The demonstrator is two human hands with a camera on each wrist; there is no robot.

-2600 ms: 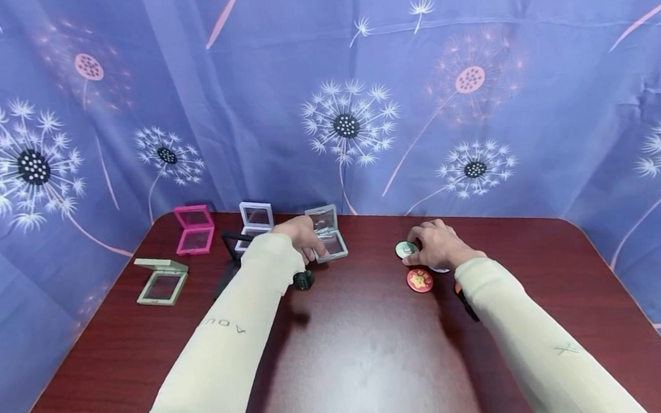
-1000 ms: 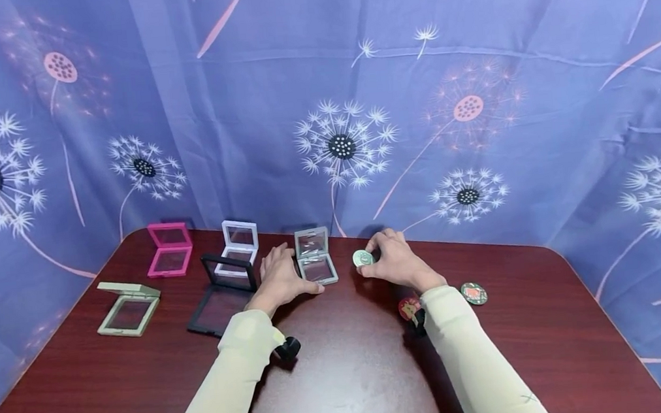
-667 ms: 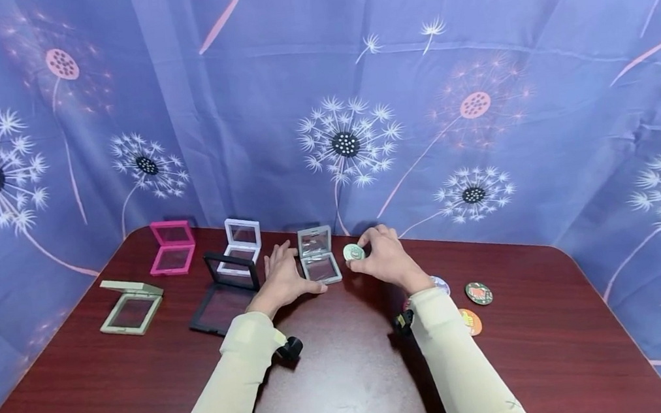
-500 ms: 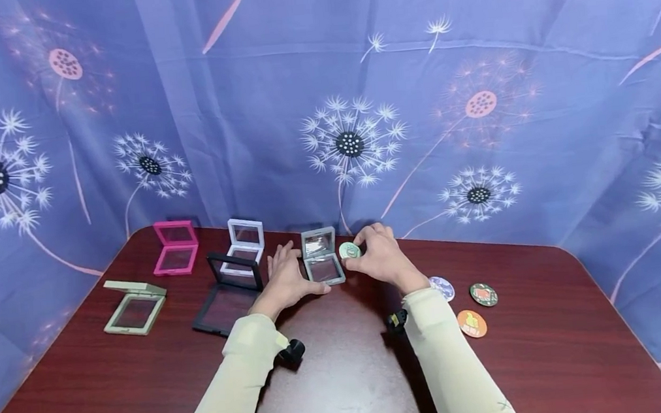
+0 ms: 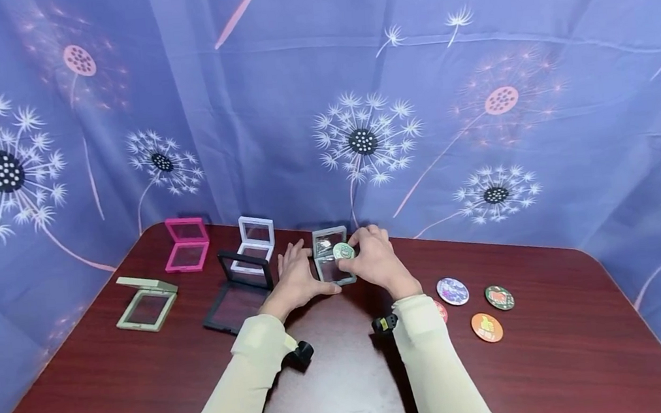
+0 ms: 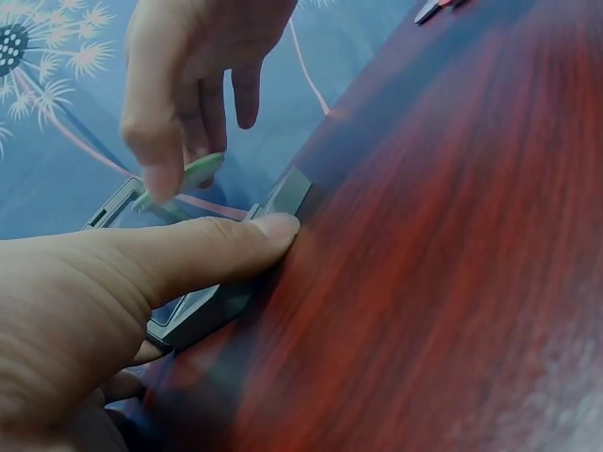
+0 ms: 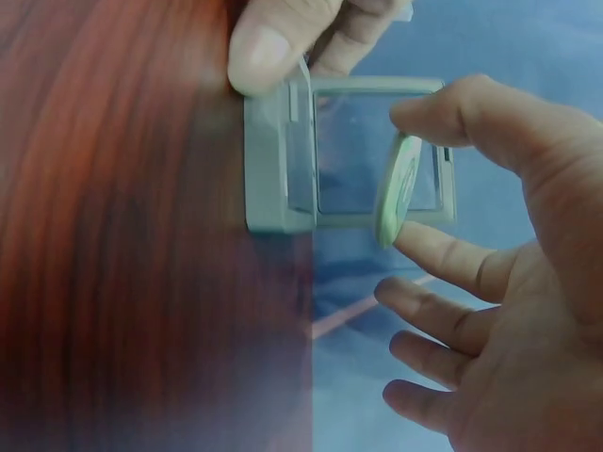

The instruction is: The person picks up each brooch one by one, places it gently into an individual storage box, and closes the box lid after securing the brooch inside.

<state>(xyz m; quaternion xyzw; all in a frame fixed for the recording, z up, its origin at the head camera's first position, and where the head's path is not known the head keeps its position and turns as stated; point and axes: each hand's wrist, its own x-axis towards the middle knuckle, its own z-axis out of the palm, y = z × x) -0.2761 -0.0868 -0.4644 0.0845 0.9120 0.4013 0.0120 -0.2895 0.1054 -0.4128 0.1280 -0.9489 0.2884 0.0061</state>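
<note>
A grey, clear-windowed display frame (image 5: 329, 273) stands hinged wide at the table's back edge, lid upright. My left hand (image 5: 300, 282) steadies it, thumb on its front edge and fingers along its left side; in the left wrist view the thumb (image 6: 221, 247) presses the frame's rim. Between thumb and index finger my right hand (image 5: 375, 261) pinches a round pale-green badge (image 5: 343, 250) by its edge. The badge hovers over the frame's lower half, in front of the lid. From the right wrist view the badge (image 7: 399, 188) is tilted nearly edge-on, the other fingers spread.
Left of the hands stand more opened frames: black (image 5: 236, 306), white (image 5: 255, 242), pink (image 5: 187, 253) and pale green (image 5: 149, 307). Several round badges lie on the right: purple-white (image 5: 453, 291), dark green (image 5: 500, 297), orange (image 5: 486, 327) and a partly hidden red one (image 5: 441, 311). A patterned curtain (image 5: 277, 139) backs the table.
My right hand picked up the green badge from the group on the right and carried it left over the grey frame. The left hand shifted to hold the frame's left side and front edge.
</note>
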